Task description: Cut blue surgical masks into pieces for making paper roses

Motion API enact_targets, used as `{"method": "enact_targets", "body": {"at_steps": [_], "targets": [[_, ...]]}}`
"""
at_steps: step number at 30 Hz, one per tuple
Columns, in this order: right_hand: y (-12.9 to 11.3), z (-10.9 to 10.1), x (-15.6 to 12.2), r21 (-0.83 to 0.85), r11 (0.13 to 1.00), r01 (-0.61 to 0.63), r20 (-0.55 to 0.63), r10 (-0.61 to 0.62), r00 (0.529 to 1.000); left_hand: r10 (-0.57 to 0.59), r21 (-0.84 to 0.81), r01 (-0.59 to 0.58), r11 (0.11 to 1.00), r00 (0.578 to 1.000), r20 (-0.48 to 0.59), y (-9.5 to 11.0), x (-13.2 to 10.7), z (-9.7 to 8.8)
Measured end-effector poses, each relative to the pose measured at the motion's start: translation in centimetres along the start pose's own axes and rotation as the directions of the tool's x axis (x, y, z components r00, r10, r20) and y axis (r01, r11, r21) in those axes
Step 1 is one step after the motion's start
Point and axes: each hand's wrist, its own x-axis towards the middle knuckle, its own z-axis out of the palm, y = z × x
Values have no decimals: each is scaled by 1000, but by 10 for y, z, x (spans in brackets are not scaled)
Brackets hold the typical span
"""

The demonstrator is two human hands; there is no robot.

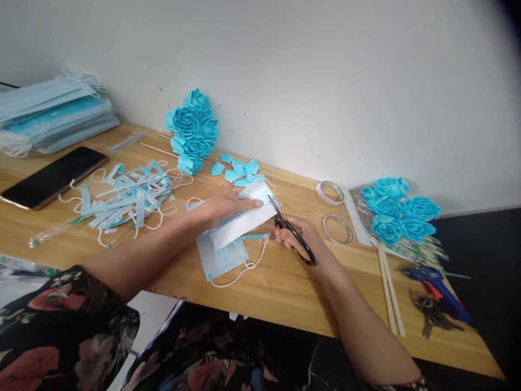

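Note:
My left hand (226, 207) pinches a folded piece of white face-mask fabric (244, 217), holding it just above the wooden table (285, 282). In my right hand (303, 236) are black scissors (291, 231); the blades meet the right edge of that fabric. Under the fabric lies a light blue face mask (220, 258) with its white ear loop trailing toward the table's front edge.
A pile of cut mask strips and loops (126, 195), a dark phone (52, 176) and stacked masks (52, 114) lie left. Blue fabric roses (193, 130) and cut petals (238, 171) sit by the wall. Two tape rolls (337, 228), more roses (396, 209), sticks (391, 293), a glue gun (437, 288) and keys (431, 317) are right.

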Motion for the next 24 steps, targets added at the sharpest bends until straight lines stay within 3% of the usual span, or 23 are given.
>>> {"method": "enact_targets", "body": {"at_steps": [6, 15, 21, 24], "targets": [[-9, 3, -5, -12, 1000, 16, -25, -17, 1000, 39, -1, -39, 999, 999, 27, -1, 1, -2], [-3, 1, -5, -57, 997, 49, -60, -52, 997, 38, 42, -39, 998, 999, 28, -3, 3, -6], [1, 0, -4, -49, 998, -36, -52, 34, 998, 71, 81, -72, 994, 997, 11, -1, 2, -7], [6, -2, -2, -27, 1000, 6, -39, -7, 999, 75, 87, -75, 993, 997, 3, 3, 0, -5]]}}
